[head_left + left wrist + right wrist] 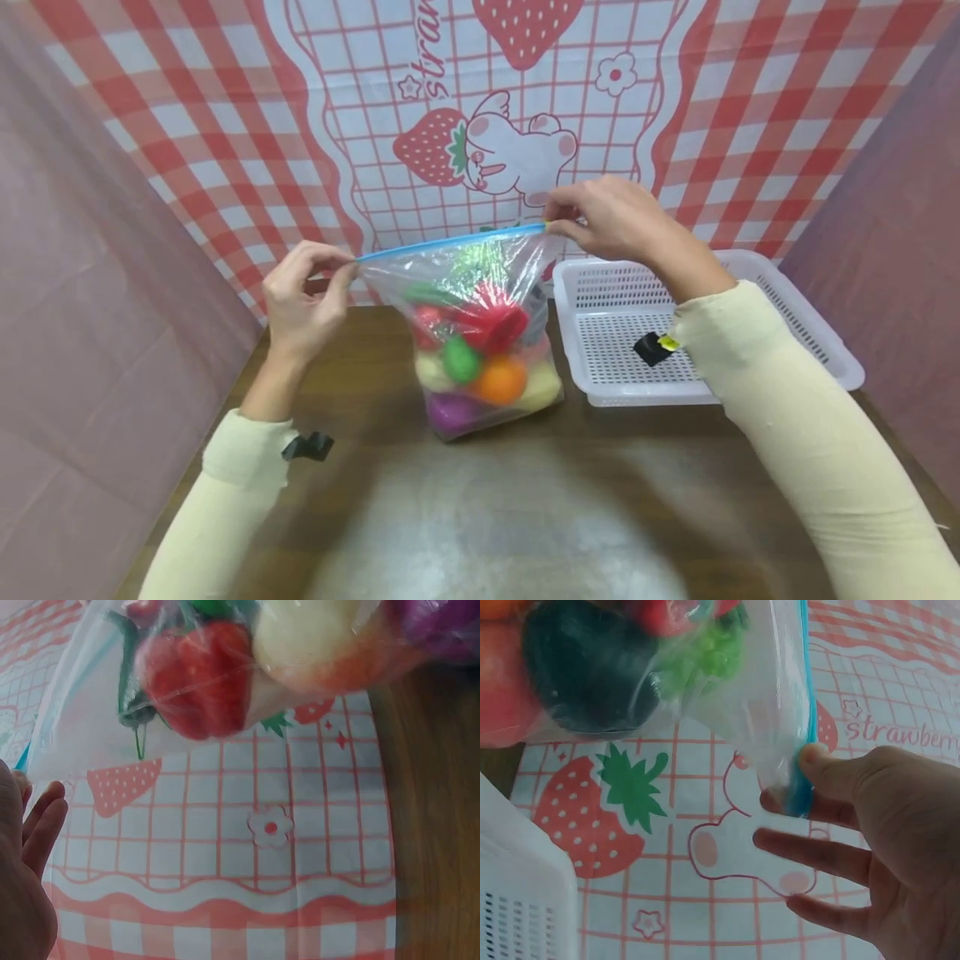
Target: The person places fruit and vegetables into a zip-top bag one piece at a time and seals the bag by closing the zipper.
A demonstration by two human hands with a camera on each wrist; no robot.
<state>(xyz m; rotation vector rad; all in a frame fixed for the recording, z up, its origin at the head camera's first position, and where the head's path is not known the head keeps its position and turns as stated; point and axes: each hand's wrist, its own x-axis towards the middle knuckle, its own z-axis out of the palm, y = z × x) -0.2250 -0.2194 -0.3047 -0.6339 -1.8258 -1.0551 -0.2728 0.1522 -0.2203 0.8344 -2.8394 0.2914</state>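
Between my hands hangs a clear zip bag [495, 275] with a blue zip strip [450, 242] along its top. Inside it are several toy fruits and vegetables, among them an orange [501, 380], a red pepper [199, 679], a purple piece [453, 411] and a dark, rounded piece [589, 667]. My left hand [303, 292] pinches the left top corner between thumb and fingers. The right hand [611, 221] pinches the other corner, higher up, beside the zip; its other fingers [817, 855] stay spread apart in the right wrist view.
A white perforated plastic basket [577, 350] stands on the brown wooden table [480, 517], right of the bag. Behind hangs a red-and-white checked cloth [225, 100] with strawberry prints. Pinkish sheets [90, 275] flank both sides.
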